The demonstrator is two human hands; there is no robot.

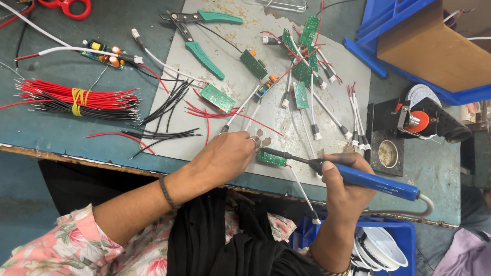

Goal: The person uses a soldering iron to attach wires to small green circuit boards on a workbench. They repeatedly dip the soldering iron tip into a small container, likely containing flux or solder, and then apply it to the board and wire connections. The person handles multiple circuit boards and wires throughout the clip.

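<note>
The right hand (343,179) was closed in a pen-like grip around a blue-handled soldering iron (376,182), fingers wrapped fully about the handle, the dark tip reaching left to a small green circuit board (271,158). That board lay on the grey mat (240,94) at the near edge of the counter (61,130), just in front of the person. The left hand (225,158) rested knuckles-up with fingers curled down at the board's left end, touching or just beside it; what the fingers pinched could not be told, though a white lead ran up from them. A ring showed on one left finger and a dark band on the left wrist. More green circuit boards with white leads (302,71) lay scattered over the far half of the mat. Green-handled cutters (204,53) lay near the mat's far left corner. A bundle of red and black wires (76,97), tied with a yellow band, lay on the counter left of the mat, loose black and red wires between them. A soldering iron stand (409,122) sat at the right edge of the counter, a round tin (387,153) just in front of it.
</note>
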